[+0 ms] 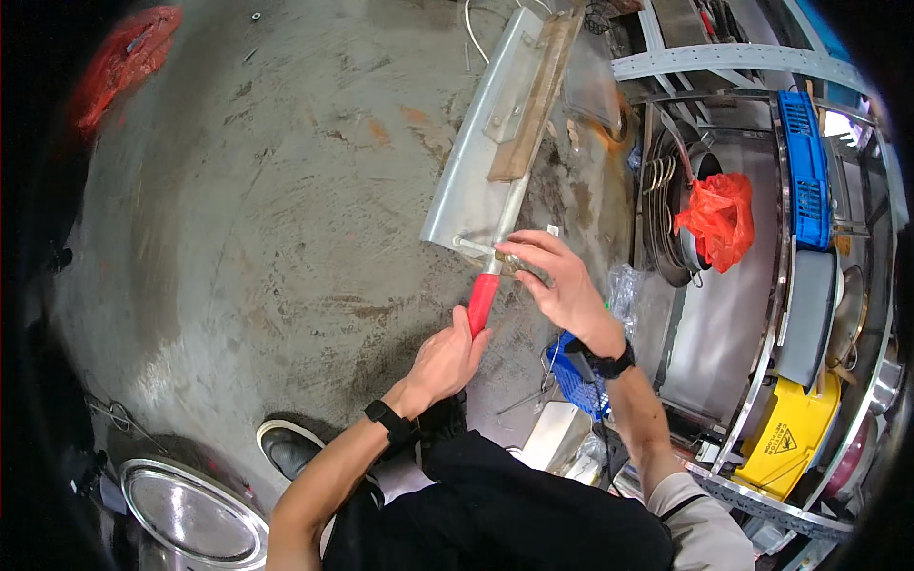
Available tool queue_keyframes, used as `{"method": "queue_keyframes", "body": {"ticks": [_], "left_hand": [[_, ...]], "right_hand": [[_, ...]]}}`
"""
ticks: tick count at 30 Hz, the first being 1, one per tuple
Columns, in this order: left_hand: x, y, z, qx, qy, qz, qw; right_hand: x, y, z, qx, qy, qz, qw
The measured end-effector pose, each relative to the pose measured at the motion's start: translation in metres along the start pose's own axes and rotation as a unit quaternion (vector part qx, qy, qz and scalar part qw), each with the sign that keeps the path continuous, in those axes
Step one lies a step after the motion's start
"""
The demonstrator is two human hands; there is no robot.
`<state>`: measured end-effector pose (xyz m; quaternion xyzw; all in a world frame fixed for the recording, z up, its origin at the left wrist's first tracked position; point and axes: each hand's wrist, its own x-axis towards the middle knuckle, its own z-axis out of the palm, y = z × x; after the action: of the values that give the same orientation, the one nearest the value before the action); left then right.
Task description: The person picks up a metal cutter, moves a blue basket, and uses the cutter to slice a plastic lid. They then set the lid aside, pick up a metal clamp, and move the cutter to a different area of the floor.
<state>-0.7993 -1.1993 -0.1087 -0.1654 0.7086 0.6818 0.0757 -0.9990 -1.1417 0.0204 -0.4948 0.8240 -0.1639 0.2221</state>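
My left hand (446,357) is wrapped round a red handle (484,297) at the near end of a metal rod. The rod runs along a long silver metal channel (466,167), which has a brown, wood-like strip (535,109) on its right side. My right hand (557,276) is at the joint just above the handle, fingers and thumb curled round a small metal fitting (506,259). The fingers partly hide this fitting. Near it, a short pin (471,246) joins the rod to the channel's lower end.
A metal rack (762,381) on the right holds pans (664,224), a red plastic bag (719,221), a blue crate (806,171) and a yellow caution sign (785,438). By my right arm lies a blue basket (578,381). An oval metal tray (195,514) sits lower left.
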Motion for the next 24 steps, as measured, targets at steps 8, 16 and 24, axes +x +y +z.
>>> {"method": "queue_keyframes", "body": {"ticks": [8,16,24], "left_hand": [[-0.002,-0.001,-0.004,-0.011,-0.006,-0.018,1.0],[-0.003,-0.003,0.0,-0.013,0.017,0.006,1.0],[-0.003,-0.01,0.003,-0.012,0.03,0.015,0.999]], "right_hand": [[0.024,0.013,-0.016,-0.032,-0.099,-0.11,0.988],[-0.007,-0.004,0.023,0.023,-0.012,0.1,0.995],[0.0,0.0,0.017,0.01,-0.023,0.033,0.999]]}}
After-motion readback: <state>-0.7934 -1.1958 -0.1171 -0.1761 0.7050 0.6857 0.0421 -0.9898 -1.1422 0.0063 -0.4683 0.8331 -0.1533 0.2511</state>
